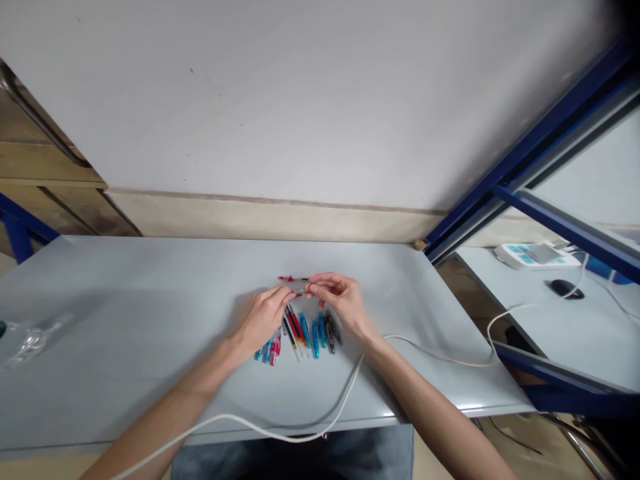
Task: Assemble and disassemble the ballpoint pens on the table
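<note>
My left hand (pixel 267 311) and my right hand (pixel 343 300) meet over the middle of the table, both in a pinch. Between their fingertips is a thin, small pen part (pixel 300 291), mostly covered by the fingers; its exact kind is too small to tell. Just beyond the hands lies a red pen piece (pixel 287 278) with a thin dark rod. Below the hands are several pen refills (pixel 295 328) with red and black ink. Right of these lie blue pen barrels (pixel 315 337) and grey pen barrels (pixel 331 337). Clear, blue and red pen parts (pixel 273 350) lie near my left wrist.
A white cable (pixel 280 437) crosses the table's front edge and runs under my right forearm. Crumpled clear plastic (pixel 33 343) lies at the far left of the grey table (pixel 150 287). Beyond a blue frame (pixel 500 173) at right are a mouse (pixel 566 289) and a white device (pixel 535 256).
</note>
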A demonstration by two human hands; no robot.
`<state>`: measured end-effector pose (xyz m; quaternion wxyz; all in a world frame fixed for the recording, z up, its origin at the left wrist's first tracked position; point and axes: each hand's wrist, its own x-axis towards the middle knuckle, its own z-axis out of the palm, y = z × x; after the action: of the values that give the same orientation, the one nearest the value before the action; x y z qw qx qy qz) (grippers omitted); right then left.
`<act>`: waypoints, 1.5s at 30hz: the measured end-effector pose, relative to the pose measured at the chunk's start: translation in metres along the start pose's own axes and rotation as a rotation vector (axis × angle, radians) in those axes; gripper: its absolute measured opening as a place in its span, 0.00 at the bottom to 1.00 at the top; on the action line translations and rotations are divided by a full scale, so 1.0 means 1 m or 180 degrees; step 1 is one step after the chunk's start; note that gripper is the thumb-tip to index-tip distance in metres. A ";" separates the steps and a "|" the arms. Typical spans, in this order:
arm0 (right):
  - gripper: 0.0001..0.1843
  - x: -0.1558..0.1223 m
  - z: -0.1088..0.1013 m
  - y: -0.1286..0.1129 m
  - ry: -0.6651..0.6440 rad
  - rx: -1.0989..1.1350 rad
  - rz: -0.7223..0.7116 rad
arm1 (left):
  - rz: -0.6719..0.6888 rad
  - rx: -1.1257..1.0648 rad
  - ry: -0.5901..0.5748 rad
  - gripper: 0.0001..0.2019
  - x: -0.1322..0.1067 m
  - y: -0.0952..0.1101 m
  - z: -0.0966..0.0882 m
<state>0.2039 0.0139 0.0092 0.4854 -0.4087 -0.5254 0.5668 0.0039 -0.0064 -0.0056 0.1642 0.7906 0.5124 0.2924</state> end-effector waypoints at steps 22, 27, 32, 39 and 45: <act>0.15 -0.001 0.003 0.007 -0.0265 -0.0292 0.0013 | 0.0038 0.0178 -0.0144 0.17 0.000 0.000 -0.001; 0.14 -0.005 0.007 0.009 -0.0326 -0.1153 -0.0425 | 0.0225 0.0142 -0.0382 0.13 -0.001 0.000 -0.002; 0.20 -0.011 0.008 -0.007 -0.0552 -0.2394 -0.0737 | 0.0380 0.0337 -0.0332 0.16 0.000 -0.002 -0.004; 0.12 -0.035 -0.035 -0.020 -0.0029 -0.2672 -0.0616 | 0.0506 0.0314 -0.0092 0.18 0.001 -0.007 -0.003; 0.44 -0.064 -0.056 -0.014 -0.0991 -0.2921 -0.0311 | 0.0469 0.0445 -0.0106 0.14 0.001 -0.004 -0.001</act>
<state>0.2727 -0.0383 0.0136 0.1967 -0.4658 -0.8061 0.3076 0.0005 -0.0037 -0.0063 0.0952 0.8404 0.4692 0.2541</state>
